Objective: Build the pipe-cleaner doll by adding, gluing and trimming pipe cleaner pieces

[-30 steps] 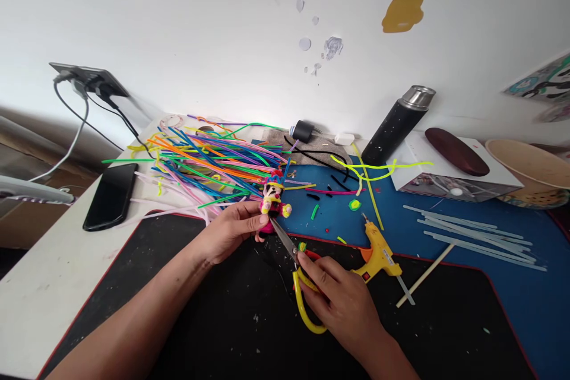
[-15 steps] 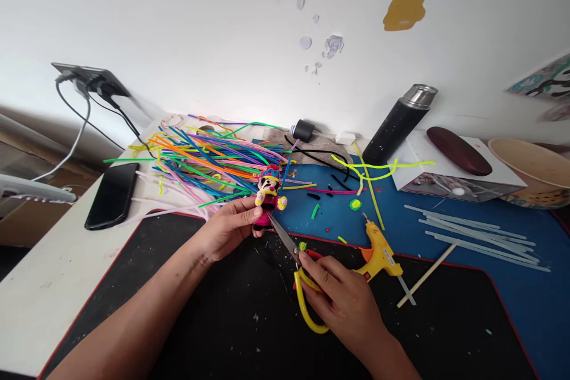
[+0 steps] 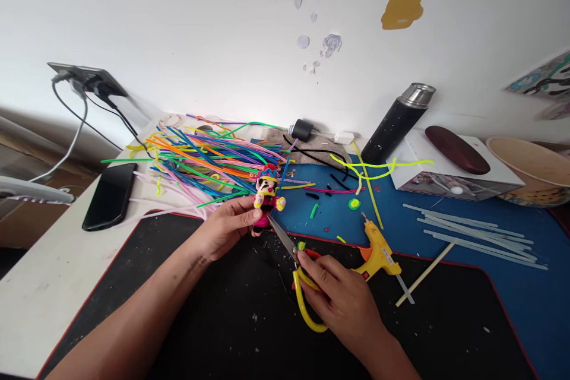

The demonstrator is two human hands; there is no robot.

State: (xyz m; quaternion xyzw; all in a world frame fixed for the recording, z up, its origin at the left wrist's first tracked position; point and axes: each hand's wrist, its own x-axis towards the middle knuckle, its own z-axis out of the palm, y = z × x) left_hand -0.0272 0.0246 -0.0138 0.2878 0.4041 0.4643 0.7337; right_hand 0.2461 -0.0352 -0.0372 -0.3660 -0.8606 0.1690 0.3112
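A small pipe-cleaner doll [image 3: 267,196], pink, yellow and black with a blue and red headpiece, is held upright in my left hand [image 3: 234,222]. My left thumb presses on its side, and the fingers behind it are partly hidden. Scissors [image 3: 285,237] with yellow and red handles are in my right hand [image 3: 342,291]. Their blades look closed or nearly so, with the tip at the lower front of the doll. Whether the tip touches the doll I cannot tell. A yellow glue gun [image 3: 380,249] lies just beyond my right hand.
Many coloured pipe cleaners [image 3: 205,160] lie in a heap at the back left, beside a black phone [image 3: 110,196]. Translucent glue sticks [image 3: 481,234] and a wooden stick [image 3: 425,275] are on the right. A black flask [image 3: 398,122] stands beside a white box [image 3: 454,172] and a bowl [image 3: 529,166].
The doll has turned slightly in my left hand, showing more of its front and sitting a little more upright. The scissors have barely moved. The whole view has shifted slightly.
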